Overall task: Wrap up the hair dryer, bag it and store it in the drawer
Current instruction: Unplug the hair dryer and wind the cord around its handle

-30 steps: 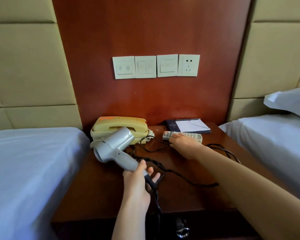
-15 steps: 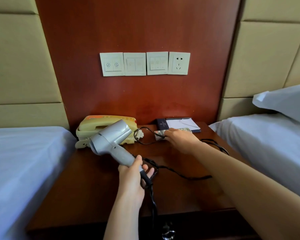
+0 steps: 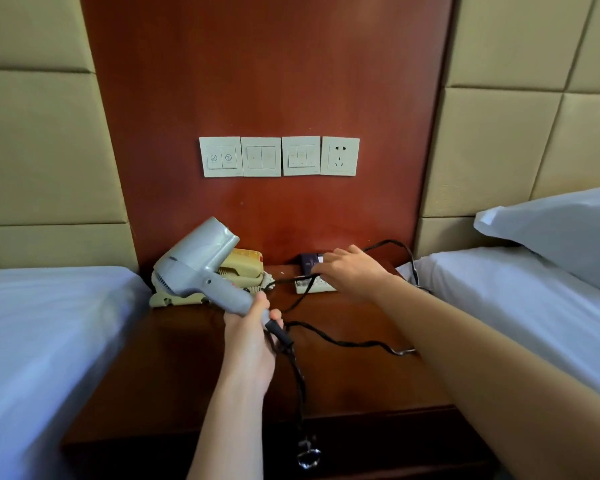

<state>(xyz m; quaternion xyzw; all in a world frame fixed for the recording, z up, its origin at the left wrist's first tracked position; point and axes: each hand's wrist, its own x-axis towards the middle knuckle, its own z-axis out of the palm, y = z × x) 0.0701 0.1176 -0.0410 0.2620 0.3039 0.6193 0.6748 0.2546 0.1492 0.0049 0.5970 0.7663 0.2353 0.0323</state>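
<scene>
My left hand (image 3: 250,344) grips the handle of the grey hair dryer (image 3: 194,265) and holds it lifted above the wooden nightstand (image 3: 174,368), nozzle pointing up and back. Its black cord (image 3: 343,342) trails from the handle across the tabletop. My right hand (image 3: 354,271) holds a raised stretch of that cord at the back of the nightstand, and one loop arcs up towards the right bed. The plug (image 3: 307,452) dangles over the nightstand's front edge. No bag is in view.
A yellow telephone (image 3: 243,268) stands behind the dryer. A white remote (image 3: 309,288) and a dark folder (image 3: 309,261) lie under my right hand. Switches and a socket (image 3: 340,155) sit on the wall panel. Beds (image 3: 49,334) flank the nightstand, with a pillow (image 3: 561,230) on the right.
My left hand has raised the dryer and tilted its nozzle upward. My right hand has lifted off the remote, bringing the cord up with it, so a loop now arcs above the nightstand.
</scene>
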